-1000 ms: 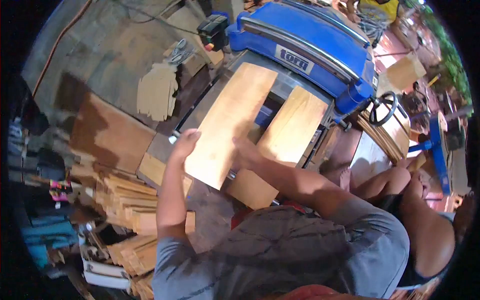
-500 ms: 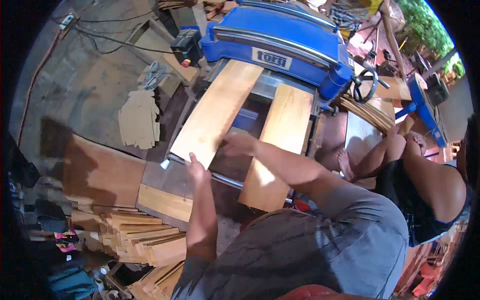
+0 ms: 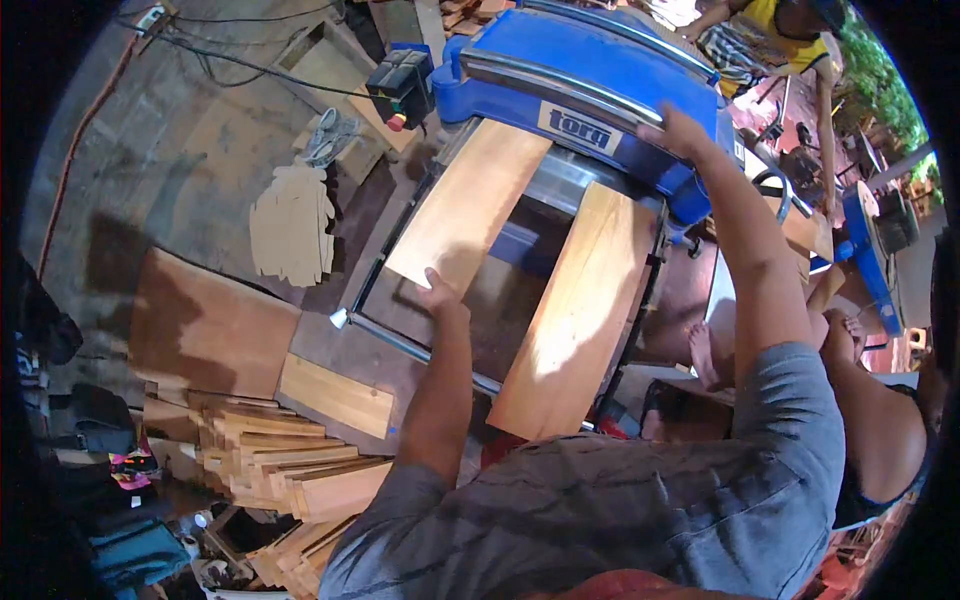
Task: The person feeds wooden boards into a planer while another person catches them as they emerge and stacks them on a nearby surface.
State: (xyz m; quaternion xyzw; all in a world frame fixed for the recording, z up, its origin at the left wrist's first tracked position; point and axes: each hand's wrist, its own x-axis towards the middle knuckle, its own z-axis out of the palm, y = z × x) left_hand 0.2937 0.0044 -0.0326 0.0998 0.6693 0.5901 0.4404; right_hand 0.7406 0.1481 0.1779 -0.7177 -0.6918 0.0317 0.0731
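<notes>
A blue thickness planer [image 3: 590, 60] marked "torq" stands in front of me. One wooden board [image 3: 470, 200] runs with its far end under the front of the machine. At this board's near end is my left hand [image 3: 438, 292], thumb on top and the other fingers largely hidden at the edge. My right hand [image 3: 680, 133] is raised at the machine's front right, its fingers stretched toward the chrome roller [image 3: 560, 88]. To the right, a second board [image 3: 575, 310] lies lengthwise on the planer's bed frame, with its far end near the machine opening.
Stacked planks [image 3: 280, 455] lie at my lower left, near a short board [image 3: 336, 395] and a brown sheet [image 3: 210, 325]. A black switch box [image 3: 402, 88] with a red button sits left of the planer. One person [image 3: 770, 40] is behind the machine; another person's legs [image 3: 870, 390] are at right.
The left board has gone farther under the planer, my left hand following its near end. My right hand has left the board's side and risen to the machine. A person in yellow has come into view behind.
</notes>
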